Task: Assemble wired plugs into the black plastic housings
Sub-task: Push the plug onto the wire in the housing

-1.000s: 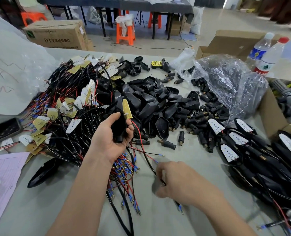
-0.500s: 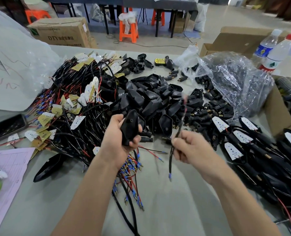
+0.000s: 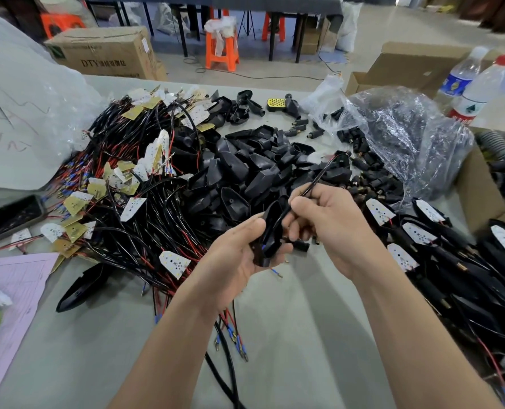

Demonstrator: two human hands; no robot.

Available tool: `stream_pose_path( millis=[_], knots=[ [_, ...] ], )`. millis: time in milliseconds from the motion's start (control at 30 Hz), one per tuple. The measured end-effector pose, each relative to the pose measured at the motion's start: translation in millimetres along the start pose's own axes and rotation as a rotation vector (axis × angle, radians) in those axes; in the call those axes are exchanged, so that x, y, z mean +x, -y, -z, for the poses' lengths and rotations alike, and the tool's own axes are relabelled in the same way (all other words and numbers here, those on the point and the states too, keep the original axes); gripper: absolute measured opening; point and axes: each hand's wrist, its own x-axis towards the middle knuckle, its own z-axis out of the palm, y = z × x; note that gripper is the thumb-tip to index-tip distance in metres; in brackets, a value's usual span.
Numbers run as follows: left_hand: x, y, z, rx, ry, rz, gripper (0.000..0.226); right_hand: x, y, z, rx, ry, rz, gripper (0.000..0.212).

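My left hand (image 3: 230, 261) grips a black plastic housing (image 3: 270, 234) above the near part of the table, open side up. My right hand (image 3: 328, 225) pinches a black wired plug (image 3: 319, 177) and holds its cable down into the housing. A blue-tipped wire end (image 3: 276, 272) pokes out below the housing. The plug's far end rises toward the pile behind. A heap of loose black housings (image 3: 245, 172) lies just beyond both hands.
A tangle of black and red wires with small white and yellow boards (image 3: 121, 184) fills the left. Finished assemblies (image 3: 452, 261) lie at right, beside a cardboard box (image 3: 481, 196). A clear plastic bag (image 3: 407, 137) of plugs and two bottles (image 3: 475, 84) stand behind.
My right hand lifted the wired plug from the table and brought it left to the housing. The cable now runs into the housing in my left hand.
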Motion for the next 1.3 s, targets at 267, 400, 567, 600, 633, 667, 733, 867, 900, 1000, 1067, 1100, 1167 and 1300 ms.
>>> stream_pose_path(
  millis=[267, 400, 567, 600, 633, 667, 733, 867, 900, 1000, 1067, 1100, 1167, 1300],
  knots=[
    [-5, -3, -2, -0.017, -0.014, -0.079, 0.048, 1, -1, 4, -0.058, 0.04, -0.048, 0.017],
    [-2, -9, -15, -0.06, -0.029, -0.105, 0.058, -3, -11, -9, -0.23, 0.0, -0.025, 0.021],
    [2, -10, -18, 0.065, -0.118, -0.009, 0.047, -10, -17, -17, -0.656, -0.069, 0.031, 0.015],
    [1, -9, -18, 0.083, -0.14, 0.026, 0.047, -12, -16, -17, -0.692, -0.127, 0.068, 0.019],
    [1, -7, -17, 0.093, -0.166, 0.053, 0.046, -12, -16, -15, -0.658, -0.192, 0.1, 0.026],
    [0, -6, -15, 0.085, -0.191, 0.068, 0.046, -12, -18, -13, -0.53, -0.243, 0.111, 0.033],
    [0, -5, -12, 0.034, -0.201, 0.065, 0.05, -11, -22, -8, -0.154, -0.257, 0.081, 0.035],
    [-1, -4, -11, -0.078, -0.159, 0.053, 0.052, -15, -36, -1, 0.101, 0.062, -0.076, 0.022],
    [-1, -3, -11, -0.088, -0.139, 0.056, 0.051, -17, -40, -1, 0.092, 0.153, -0.1, 0.023],
    [-2, -2, -11, -0.058, -0.107, 0.104, 0.054, -20, -48, -4, 0.175, 0.305, -0.097, 0.032],
    [-3, -3, -10, -0.008, -0.071, 0.151, 0.061, -19, -50, -4, 0.244, 0.296, -0.085, 0.033],
    [-4, -4, -9, 0.015, -0.053, 0.172, 0.064, -18, -49, -3, 0.256, 0.278, -0.079, 0.031],
    [-6, -5, -5, 0.051, -0.038, 0.21, 0.069, -15, -47, -1, 0.333, 0.218, -0.086, 0.026],
    [-9, -3, 5, 0.12, -0.178, 0.204, 0.045, -3, -43, 9, 0.684, -0.115, -0.147, 0.019]
  ],
)
